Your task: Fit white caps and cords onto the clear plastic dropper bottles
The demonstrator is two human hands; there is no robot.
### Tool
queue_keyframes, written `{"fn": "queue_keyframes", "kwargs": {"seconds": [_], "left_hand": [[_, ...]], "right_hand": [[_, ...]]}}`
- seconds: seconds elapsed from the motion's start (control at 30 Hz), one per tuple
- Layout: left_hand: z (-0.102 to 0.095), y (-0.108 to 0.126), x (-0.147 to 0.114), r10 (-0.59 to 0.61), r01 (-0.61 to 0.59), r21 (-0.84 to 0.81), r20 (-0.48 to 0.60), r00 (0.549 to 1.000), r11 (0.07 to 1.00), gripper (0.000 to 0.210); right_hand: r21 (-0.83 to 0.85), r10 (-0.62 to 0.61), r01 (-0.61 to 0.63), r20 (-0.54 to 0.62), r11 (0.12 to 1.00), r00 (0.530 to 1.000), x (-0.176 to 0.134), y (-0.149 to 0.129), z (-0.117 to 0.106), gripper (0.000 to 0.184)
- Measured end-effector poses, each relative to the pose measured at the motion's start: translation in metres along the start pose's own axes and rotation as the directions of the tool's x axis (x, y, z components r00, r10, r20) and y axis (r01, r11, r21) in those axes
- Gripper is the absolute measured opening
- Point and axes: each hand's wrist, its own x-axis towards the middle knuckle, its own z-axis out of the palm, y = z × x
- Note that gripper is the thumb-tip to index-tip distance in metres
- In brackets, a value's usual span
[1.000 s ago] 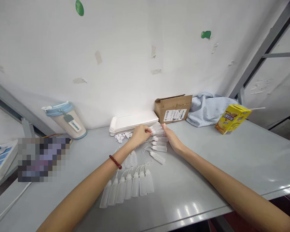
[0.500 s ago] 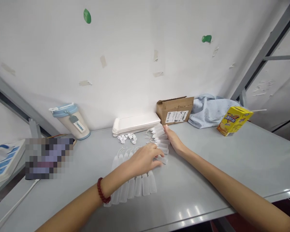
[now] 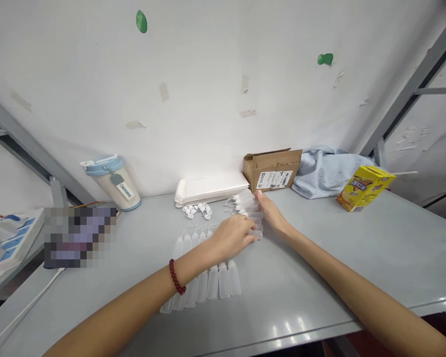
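Observation:
My left hand (image 3: 232, 235), a dark red bead bracelet on its wrist, lies over the near end of a row of small translucent plastic bottles (image 3: 247, 199). Its thumb and fingers are apart and touch the nearest bottle; part of that bottle is hidden. My right hand (image 3: 270, 212) stands on edge, fingers stretched out, against the bottles' bases on the right. These bottles lie on their sides, thin spouts toward the left. More bottles (image 3: 212, 285) lie side by side in front, partly under my left forearm. Small white caps (image 3: 196, 210) sit in a pile behind them.
Along the wall stand a stack of white packets (image 3: 211, 188), a cardboard box (image 3: 273, 170) and a light blue cloth (image 3: 323, 171). A yellow drink carton (image 3: 364, 188) with a straw is on the right. To the left are a tumbler (image 3: 113, 183), a blurred-out device (image 3: 80, 238) and a power strip (image 3: 15, 243).
My left hand has moved slightly up and right, and the nearest bottle has shifted closer to the others in its row. My right hand remains against the bases. The view has shifted slightly.

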Motion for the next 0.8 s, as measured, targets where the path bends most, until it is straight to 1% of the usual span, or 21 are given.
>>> {"fn": "queue_keyframes", "kwargs": {"seconds": [0.07,0.13,0.17,0.23,0.27,0.3,0.33,0.37,0.4,0.43,0.47,0.5,0.53,0.57,0.6,0.63,0.67,0.7,0.77,0.8], "left_hand": [[-0.01,-0.009,-0.003,-0.022,0.021,-0.025,-0.025,0.999,0.999,0.015],[-0.023,-0.026,-0.007,-0.067,0.065,-0.04,-0.059,0.996,0.997,0.015],[-0.029,-0.038,-0.01,-0.108,0.107,-0.027,-0.075,0.991,0.994,0.017],[-0.04,-0.062,-0.016,-0.214,0.218,0.038,-0.089,0.973,0.975,0.019],[-0.044,-0.074,-0.019,-0.25,0.254,0.059,-0.072,0.966,0.965,0.02],[-0.046,-0.084,-0.022,-0.262,0.266,0.066,-0.059,0.963,0.962,0.021],[-0.046,-0.092,-0.024,-0.271,0.274,0.055,-0.051,0.961,0.96,0.021],[-0.046,-0.098,-0.026,-0.275,0.277,0.039,-0.043,0.961,0.96,0.022],[-0.044,-0.102,-0.027,-0.273,0.274,0.023,-0.04,0.961,0.962,0.023],[-0.042,-0.105,-0.027,-0.27,0.271,0.009,-0.039,0.962,0.963,0.024],[-0.039,-0.106,-0.026,-0.266,0.267,0.0,-0.039,0.963,0.964,0.024],[-0.036,-0.106,-0.025,-0.261,0.261,-0.005,-0.044,0.964,0.965,0.025],[-0.034,-0.106,-0.024,-0.253,0.253,-0.006,-0.049,0.966,0.967,0.025],[-0.032,-0.106,-0.023,-0.247,0.247,-0.007,-0.057,0.967,0.969,0.025],[-0.031,-0.105,-0.022,-0.241,0.241,-0.006,-0.065,0.968,0.97,0.024],[-0.032,-0.104,-0.022,-0.236,0.236,-0.006,-0.072,0.969,0.972,0.024],[-0.033,-0.102,-0.022,-0.233,0.233,-0.003,-0.079,0.969,0.972,0.024],[-0.035,-0.099,-0.023,-0.232,0.233,-0.001,-0.094,0.968,0.973,0.024],[-0.043,-0.091,-0.028,-0.236,0.238,-0.012,-0.161,0.958,0.971,0.024],[-0.047,-0.085,-0.032,-0.245,0.244,-0.031,-0.224,0.943,0.969,0.024]], "right_hand": [[-0.07,0.003,-0.005,-0.04,0.998,0.999,-0.003,-0.006,-0.001,0.054],[-0.164,0.0,-0.02,-0.12,0.986,0.993,-0.006,-0.013,-0.002,0.055],[-0.21,-0.018,-0.017,-0.161,0.978,0.987,-0.008,-0.017,-0.003,0.056],[-0.296,-0.106,0.041,-0.207,0.954,0.973,-0.012,-0.028,-0.004,0.054],[-0.328,-0.174,0.098,-0.209,0.939,0.962,-0.015,-0.036,-0.005,0.049],[-0.362,-0.237,0.157,-0.19,0.919,0.953,-0.018,-0.044,-0.006,0.043],[-0.375,-0.268,0.204,-0.125,0.904,0.955,-0.022,-0.053,-0.007,0.037],[-0.351,-0.249,0.225,-0.023,0.909,0.968,-0.026,-0.062,-0.008,0.035],[-0.294,-0.188,0.211,0.107,0.932,0.976,-0.031,-0.07,-0.008,0.036],[-0.228,-0.101,0.162,0.257,0.96,0.961,-0.036,-0.077,-0.008,0.035],[-0.173,-0.019,0.1,0.418,0.98,0.908,-0.04,-0.082,-0.007,0.031],[-0.154,0.037,0.064,0.577,0.986,0.816,-0.044,-0.086,-0.006,0.026],[-0.151,0.071,0.051,0.699,0.987,0.712,-0.047,-0.087,-0.004,0.023],[-0.156,0.095,0.047,0.788,0.987,0.608,-0.05,-0.086,-0.002,0.022],[-0.165,0.116,0.05,0.846,0.985,0.521,-0.052,-0.085,0.001,0.023],[-0.177,0.132,0.056,0.877,0.983,0.461,-0.054,-0.082,0.003,0.025],[-0.191,0.148,0.06,0.892,0.98,0.426,-0.055,-0.079,0.005,0.027],[-0.206,0.161,0.066,0.896,0.976,0.413,-0.056,-0.077,0.007,0.028],[-0.23,0.175,0.087,0.893,0.969,0.414,-0.058,-0.074,0.01,0.029],[-0.238,0.177,0.098,0.891,0.966,0.418,-0.059,-0.074,0.011,0.029]]}}
